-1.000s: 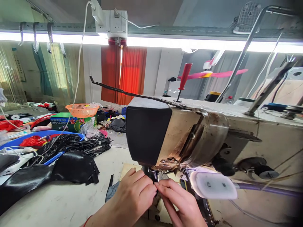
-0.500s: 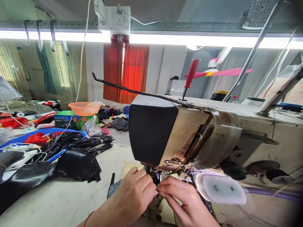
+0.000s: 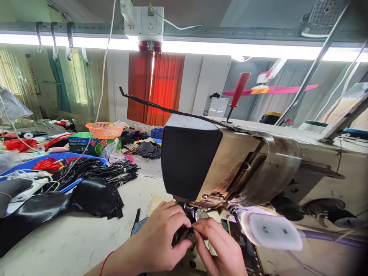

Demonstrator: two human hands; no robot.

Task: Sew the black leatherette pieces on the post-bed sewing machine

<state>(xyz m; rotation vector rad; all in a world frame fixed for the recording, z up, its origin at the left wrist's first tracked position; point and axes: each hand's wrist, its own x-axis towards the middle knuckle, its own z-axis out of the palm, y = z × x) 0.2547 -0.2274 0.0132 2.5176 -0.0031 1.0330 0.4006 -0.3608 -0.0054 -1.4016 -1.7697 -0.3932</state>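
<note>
My left hand (image 3: 162, 237) and my right hand (image 3: 217, 245) meet in front of the needle area of a sewing machine (image 3: 191, 161). Fingers of the left hand curl over a small black piece of material (image 3: 178, 234), mostly hidden by the hand, with the thumb held lower and apart. Thumb and forefinger of my right hand pinch together at the left fingertips, on the edge of what looks like the same piece. A lit white lamp (image 3: 271, 231) hangs right of the hands. A grey-blue piece with a black strip (image 3: 138, 226) lies behind my left wrist.
Shiny black material (image 3: 94, 197) and bundles of black strips (image 3: 123, 170) lie on the pale table (image 3: 94, 241) at left, by a blue tray (image 3: 99, 159). An orange basket (image 3: 105, 131) sits on a green box (image 3: 79, 143). A red-handled screwdriver (image 3: 240, 90) stands upright on the machine.
My left thumb has moved down, away from its fingers, showing the black piece between them. My right hand has shifted slightly left and lower. The whole view has moved a little.
</note>
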